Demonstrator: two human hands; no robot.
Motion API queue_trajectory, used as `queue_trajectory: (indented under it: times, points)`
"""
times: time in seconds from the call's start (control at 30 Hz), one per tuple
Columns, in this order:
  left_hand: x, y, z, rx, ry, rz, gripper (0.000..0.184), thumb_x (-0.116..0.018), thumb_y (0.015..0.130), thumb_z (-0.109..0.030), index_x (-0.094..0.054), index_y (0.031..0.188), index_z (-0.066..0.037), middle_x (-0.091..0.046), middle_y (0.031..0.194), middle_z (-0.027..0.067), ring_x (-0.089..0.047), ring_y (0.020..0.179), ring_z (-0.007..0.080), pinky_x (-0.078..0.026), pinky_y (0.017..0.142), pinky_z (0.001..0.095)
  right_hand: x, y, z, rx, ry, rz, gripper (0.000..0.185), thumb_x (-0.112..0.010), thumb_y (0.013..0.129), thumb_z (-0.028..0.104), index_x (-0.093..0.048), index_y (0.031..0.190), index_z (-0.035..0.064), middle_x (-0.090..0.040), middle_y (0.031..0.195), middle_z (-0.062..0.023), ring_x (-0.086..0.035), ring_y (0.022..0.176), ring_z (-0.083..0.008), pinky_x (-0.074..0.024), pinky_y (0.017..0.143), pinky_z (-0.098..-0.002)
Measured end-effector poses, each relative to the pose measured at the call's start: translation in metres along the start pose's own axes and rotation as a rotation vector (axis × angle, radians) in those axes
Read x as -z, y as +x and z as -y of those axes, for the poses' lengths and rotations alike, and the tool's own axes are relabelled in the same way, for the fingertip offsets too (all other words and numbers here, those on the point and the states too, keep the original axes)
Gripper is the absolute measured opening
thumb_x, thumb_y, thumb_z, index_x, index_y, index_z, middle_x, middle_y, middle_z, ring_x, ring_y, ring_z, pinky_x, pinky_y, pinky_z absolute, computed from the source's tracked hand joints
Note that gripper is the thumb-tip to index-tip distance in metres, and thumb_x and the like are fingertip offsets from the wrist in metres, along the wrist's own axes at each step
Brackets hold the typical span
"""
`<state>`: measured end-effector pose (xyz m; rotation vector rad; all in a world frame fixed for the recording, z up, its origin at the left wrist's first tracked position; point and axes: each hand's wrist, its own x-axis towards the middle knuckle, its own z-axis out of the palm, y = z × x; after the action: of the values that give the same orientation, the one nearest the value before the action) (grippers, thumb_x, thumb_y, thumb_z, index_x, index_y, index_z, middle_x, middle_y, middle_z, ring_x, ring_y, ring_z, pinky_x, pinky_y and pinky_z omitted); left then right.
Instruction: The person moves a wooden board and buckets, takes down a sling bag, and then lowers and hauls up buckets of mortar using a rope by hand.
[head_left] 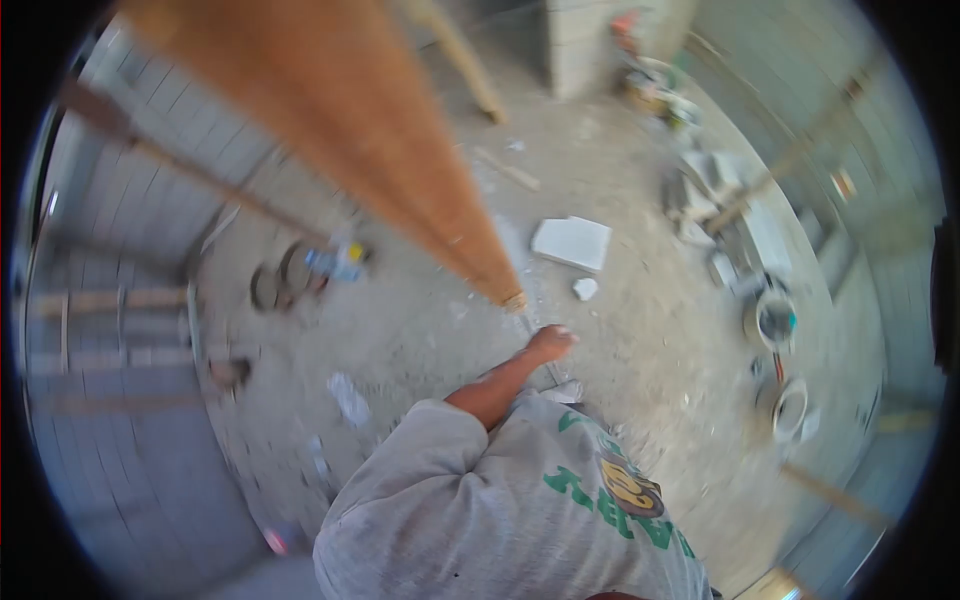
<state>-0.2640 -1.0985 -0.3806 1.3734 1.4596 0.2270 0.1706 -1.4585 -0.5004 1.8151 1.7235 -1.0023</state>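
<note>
My left hand [550,343] reaches forward from a grey short sleeve [410,470], its fingers curled closed. A thin greyish strip runs past the hand, but blur hides whether the fingers hold it. Just beyond the hand is the lower end of a long brown wooden beam [400,150], which slants up to the upper left close to the camera. On the floor ahead lie a white block [572,244] and a smaller white piece [585,289]. I do not see my right hand.
Round containers [775,320] and pale blocks [710,185] stand along the right wall. At left are a clear bottle [340,262] and dark round objects [268,288]. Wooden poles [230,190] lean around the room. White scraps [348,398] litter the concrete floor [400,320].
</note>
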Motion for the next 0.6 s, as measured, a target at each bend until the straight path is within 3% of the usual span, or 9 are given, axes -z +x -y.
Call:
queue_trajectory:
  times: [0.13, 0.17, 0.2, 0.27, 0.3, 0.37, 0.47, 0.57, 0.6]
  points:
    - [0.019, -0.042, -0.042, -0.071, -0.153, -0.087, 0.04, -0.049, 0.08, -0.039, -0.062, 0.086, -0.001, -0.061, 0.09, 0.0232, -0.058, 0.09, 0.0386, -0.045, 0.078, 0.0429, 0.176, 0.066, -0.024, -0.068, 0.004, -0.074, 0.023, -0.069, 0.064, 0.026, -0.058, 0.075, 0.0091, -0.062, 0.065, -0.0078, -0.062, 0.061, -0.0245, -0.0489, 0.054, -0.0384]
    - [0.024, -0.045, -0.031, -0.047, -0.209, -0.076, 0.04, -0.049, 0.081, -0.039, -0.062, 0.086, -0.001, -0.061, 0.091, 0.0232, -0.058, 0.091, 0.0385, -0.045, 0.079, 0.0426, 0.218, 0.081, -0.02, -0.12, 0.138, -0.131, 0.025, -0.071, 0.062, 0.028, -0.058, 0.073, 0.01, -0.062, 0.065, -0.0069, -0.062, 0.06, -0.0246, -0.0489, 0.053, -0.0381]
    - [0.028, -0.051, -0.017, -0.023, -0.266, -0.063, 0.04, -0.049, 0.081, -0.039, -0.062, 0.087, -0.001, -0.061, 0.093, 0.0233, -0.057, 0.092, 0.0384, -0.045, 0.079, 0.0423, 0.252, 0.087, 0.001, -0.168, 0.499, -0.253, 0.02, -0.063, 0.07, 0.026, -0.056, 0.076, 0.0089, -0.059, 0.062, -0.0072, -0.058, 0.054, -0.0219, -0.0458, 0.047, -0.0348]
    - [0.029, -0.062, 0.032, 0.041, -0.168, -0.261, 0.041, -0.049, 0.081, -0.04, -0.063, 0.088, -0.002, -0.062, 0.092, 0.0222, -0.058, 0.092, 0.0378, -0.045, 0.08, 0.0421, 0.351, 0.075, 0.069, -0.263, 1.23, -0.461, 0.016, -0.049, 0.085, 0.022, -0.052, 0.081, 0.0067, -0.053, 0.058, -0.0076, -0.051, 0.043, -0.0166, -0.0395, 0.035, -0.0282]
    - [0.032, -0.067, 0.063, 0.078, -0.118, -0.358, 0.042, -0.049, 0.081, -0.041, -0.063, 0.089, -0.003, -0.062, 0.092, 0.0216, -0.058, 0.091, 0.0375, -0.045, 0.08, 0.042, 0.374, 0.078, 0.09, -0.212, 1.19, -0.491, 0.016, -0.048, 0.085, 0.022, -0.052, 0.083, 0.0063, -0.054, 0.061, -0.0072, -0.05, 0.044, -0.0161, -0.0397, 0.036, -0.0264]
    - [0.029, -0.086, 0.123, 0.275, -0.133, -0.512, 0.044, -0.049, 0.08, -0.044, -0.064, 0.093, -0.004, -0.063, 0.094, 0.0206, -0.058, 0.092, 0.0368, -0.044, 0.082, 0.0425, 0.4, 0.069, 0.15, -0.109, 1.081, -0.49, 0.02, -0.048, 0.086, 0.024, -0.052, 0.084, 0.0045, -0.055, 0.064, -0.0079, -0.053, 0.046, -0.0152, -0.0408, 0.038, -0.025]
    - [0.04, -0.147, 0.192, 0.417, -0.603, -0.489, 0.045, -0.048, 0.08, -0.044, -0.063, 0.096, -0.005, -0.06, 0.1, 0.0218, -0.056, 0.097, 0.0374, -0.043, 0.084, 0.044, 0.383, 0.085, 0.216, -0.056, 0.961, -0.365, 0.019, -0.047, 0.086, 0.023, -0.051, 0.084, 0.0038, -0.055, 0.064, -0.0082, -0.053, 0.047, -0.0152, -0.0417, 0.038, -0.0258]
    - [0.034, -0.22, 0.255, 0.611, -0.433, -0.609, 0.044, -0.048, 0.08, -0.044, -0.063, 0.096, -0.005, -0.059, 0.102, 0.0235, -0.055, 0.098, 0.0381, -0.043, 0.085, 0.0449, 0.327, 0.099, 0.272, -0.083, 0.833, -0.14, 0.019, -0.048, 0.084, 0.022, -0.05, 0.081, 0.0037, -0.054, 0.062, -0.0088, -0.052, 0.043, -0.016, -0.0408, 0.037, -0.0278]
    - [0.036, -0.245, 0.272, 0.641, -0.26, -0.537, 0.044, -0.046, 0.081, -0.043, -0.062, 0.093, -0.003, -0.059, 0.099, 0.0243, -0.055, 0.096, 0.0383, -0.043, 0.085, 0.0452, 0.303, 0.105, 0.293, -0.08, 0.811, -0.06, 0.018, -0.048, 0.084, 0.022, -0.05, 0.08, 0.0039, -0.054, 0.06, -0.0091, -0.051, 0.042, -0.0164, -0.0402, 0.035, -0.0287]
